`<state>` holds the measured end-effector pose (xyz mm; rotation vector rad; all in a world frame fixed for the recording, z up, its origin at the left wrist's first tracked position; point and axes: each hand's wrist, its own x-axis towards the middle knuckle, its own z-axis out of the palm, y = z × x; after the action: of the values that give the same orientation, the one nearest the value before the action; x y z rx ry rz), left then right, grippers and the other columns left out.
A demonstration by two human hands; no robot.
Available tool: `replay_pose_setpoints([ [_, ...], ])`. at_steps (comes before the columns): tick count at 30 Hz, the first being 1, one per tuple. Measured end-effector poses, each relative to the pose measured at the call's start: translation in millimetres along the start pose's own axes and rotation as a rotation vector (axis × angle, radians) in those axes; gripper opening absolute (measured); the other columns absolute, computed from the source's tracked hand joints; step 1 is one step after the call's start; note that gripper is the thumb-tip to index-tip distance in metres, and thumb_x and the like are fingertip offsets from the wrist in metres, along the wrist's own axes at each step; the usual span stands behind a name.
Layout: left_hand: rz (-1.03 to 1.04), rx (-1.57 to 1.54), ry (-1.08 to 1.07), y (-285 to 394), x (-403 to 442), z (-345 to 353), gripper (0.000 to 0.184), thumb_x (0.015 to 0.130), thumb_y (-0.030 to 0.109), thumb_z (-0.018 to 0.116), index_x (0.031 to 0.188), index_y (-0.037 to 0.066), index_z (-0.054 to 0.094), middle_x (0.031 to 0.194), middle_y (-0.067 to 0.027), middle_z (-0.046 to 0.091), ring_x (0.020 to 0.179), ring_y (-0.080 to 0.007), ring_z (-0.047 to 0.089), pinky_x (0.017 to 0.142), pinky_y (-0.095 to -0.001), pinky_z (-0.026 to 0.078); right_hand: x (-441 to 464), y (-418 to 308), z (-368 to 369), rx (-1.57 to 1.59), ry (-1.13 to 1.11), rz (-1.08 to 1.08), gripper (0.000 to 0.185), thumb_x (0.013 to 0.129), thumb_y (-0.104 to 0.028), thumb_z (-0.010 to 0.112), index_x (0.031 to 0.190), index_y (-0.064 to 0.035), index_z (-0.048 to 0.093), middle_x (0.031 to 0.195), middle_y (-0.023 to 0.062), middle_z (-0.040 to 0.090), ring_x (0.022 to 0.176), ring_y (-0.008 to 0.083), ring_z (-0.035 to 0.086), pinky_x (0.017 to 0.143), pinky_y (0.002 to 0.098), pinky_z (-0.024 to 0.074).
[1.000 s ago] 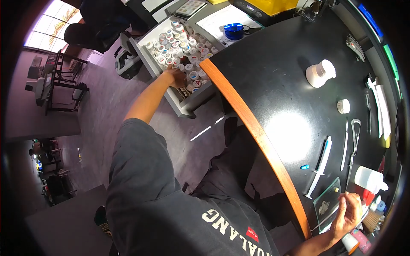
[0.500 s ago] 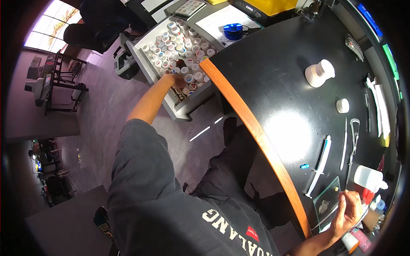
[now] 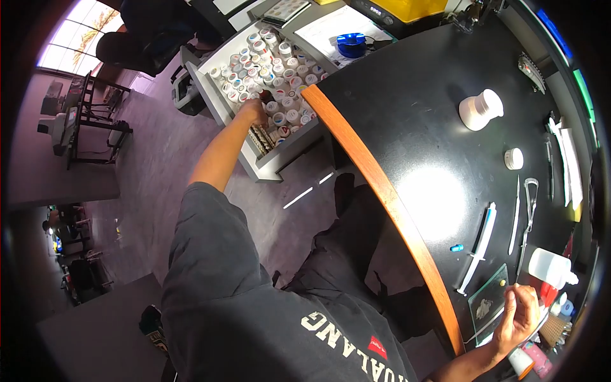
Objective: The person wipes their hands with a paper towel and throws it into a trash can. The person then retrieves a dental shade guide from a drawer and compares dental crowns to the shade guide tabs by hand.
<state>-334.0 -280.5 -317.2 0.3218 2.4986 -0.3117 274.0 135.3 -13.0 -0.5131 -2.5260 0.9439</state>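
"What is the left hand (image 3: 253, 113) doing over there?"

"It's down in the open drawer (image 3: 215, 99), off the left end of the desk (image 3: 407, 127). The fingers are hidden, so I can't tell whether they grip a jar."

"And the small jars (image 3: 292, 116)?"

"Crowded right beside it inside the drawer, mostly lids up, which probably makes them easier to tell apart. The drawer being pulled out gives the arm room."

"The right hand (image 3: 523, 315)?"

"Half closed near the desk's right front corner, thumb close to the curled fingers. Whether it pinches anything, I can't make out."

"What's around it?"

"The glass plate (image 3: 493, 290) lies just beside it, and the white bottle (image 3: 548, 266) just beyond. Farther out, the syringe (image 3: 482, 242) lies flat with the blue cap (image 3: 456, 247) apart from it, I'd guess within easy reach on purpose."
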Motion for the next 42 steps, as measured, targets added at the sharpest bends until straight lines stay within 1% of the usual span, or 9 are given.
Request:
replay_pose_setpoints([
  [5,-0.009,0.014,-0.071,-11.4,6.5,-14.3,0.038,0.071,0.035,0.089,0.089,0.003,0.08,0.083,-0.0127,0.076,0.074,-0.0222,0.074,0.068,-0.0354,0.06,2.7,-2.7,4.1,-0.005,0.024,-0.015,0.016,0.092,0.011,0.063,0.106,0.0064,0.068,0.09,0.013,0.064,0.08,0.0193,0.06,0.073,0.0285,0.0498],
  [12,-0.02,-0.472,-0.212,-57.6,-44.4,-67.5,0.039,0.085,0.004,0.072,0.12,0.021,0.077,0.087,-0.0079,0.067,0.065,-0.0159,0.058,0.053,-0.03,0.047,1.9,-4.1,5.5,0.03,0.066,-0.008,0.017,0.09,0.013,0.064,0.105,0.0068,0.068,0.087,0.0138,0.065,0.078,0.0207,0.061,0.072,0.0296,0.0501],
  [16,-0.033,-0.945,-0.219,-93.1,-85.5,-87.7,0.035,0.093,0.002,0.066,0.128,0.006,0.07,0.096,-0.0072,0.069,0.058,-0.0117,0.055,0.049,-0.0289,0.047,3.6,-4.6,2.4,0.039,0.051,-0.06,0.018,0.09,0.013,0.064,0.106,0.0063,0.069,0.087,0.0138,0.065,0.079,0.0202,0.062,0.072,0.0293,0.0504],
  [22,0.397,-1.754,0.026,-77.3,-194.0,-58.6,0.043,0.096,0.006,0.067,0.136,-0.007,0.057,0.115,-0.0112,0.07,0.091,-0.0164,0.07,0.076,-0.0286,0.06,2.4,-8.3,-1.2,0.093,0.07,-0.088,0.02,0.09,0.012,0.066,0.108,0.0052,0.07,0.091,0.0134,0.066,0.081,0.0186,0.065,0.072,0.0274,0.0522],
  [24,0.704,-2.093,-0.18,-66.3,-214.0,-19.8,0.044,0.097,0.006,0.066,0.137,-0.007,0.055,0.119,-0.0143,0.068,0.097,-0.0196,0.07,0.083,-0.0322,0.062,1.7,-6.5,-2.6,0.106,0.08,-0.098,0.019,0.088,0.012,0.067,0.106,0.0056,0.07,0.091,0.0137,0.067,0.081,0.0192,0.065,0.074,0.0285,0.0521],
  [28,0.786,-2.48,-0.269,9.3,-299.1,30.0,0.046,0.098,0.004,0.063,0.14,-0.008,0.05,0.119,-0.0195,0.063,0.092,-0.0267,0.068,0.092,-0.0411,0.062,3.6,-18.0,-0.7,0.129,0.134,-0.006,0.018,0.084,0.01,0.073,0.102,0.0053,0.074,0.089,0.0122,0.07,0.081,0.0181,0.067,0.076,0.0284,0.0515],
  [33,1.2,-2.514,-0.702,119.4,-383.2,13.6,0.048,0.092,-0.005,0.061,0.138,-0.006,0.044,0.112,-0.0141,0.05,0.097,-0.029,0.061,0.104,-0.0475,0.058,7.2,-20.9,-0.8,0.219,0.133,-0.022,0.016,0.084,0.009,0.073,0.1,0.0048,0.075,0.09,0.0127,0.073,0.082,0.0172,0.069,0.078,0.0272,0.0533],
  [36,1.191,-2.321,-0.592,168.2,-408.2,11.6,0.056,0.09,-0.007,0.061,0.143,0.006,0.047,0.118,-0.0128,0.058,0.111,-0.0257,0.064,0.1,-0.0478,0.057,5.6,-22.5,-1.9,0.262,0.127,-0.051,0.017,0.085,0.008,0.073,0.101,0.0043,0.075,0.089,0.012,0.073,0.081,0.0163,0.07,0.076,0.0261,0.0532],
  [42,1.202,-1.968,-0.184,262.9,-452.9,-22.9,0.067,0.088,-0.01,0.071,0.147,-0.001,0.038,0.128,-0.0121,0.062,0.116,-0.0175,0.065,0.104,-0.0343,0.053,8.0,-25.5,4.3,0.231,0.022,-0.172,0.015,0.084,-0.003,0.079,0.098,0.0021,0.077,0.085,0.0127,0.076,0.073,0.0174,0.071,0.067,0.0287,0.0539],
])
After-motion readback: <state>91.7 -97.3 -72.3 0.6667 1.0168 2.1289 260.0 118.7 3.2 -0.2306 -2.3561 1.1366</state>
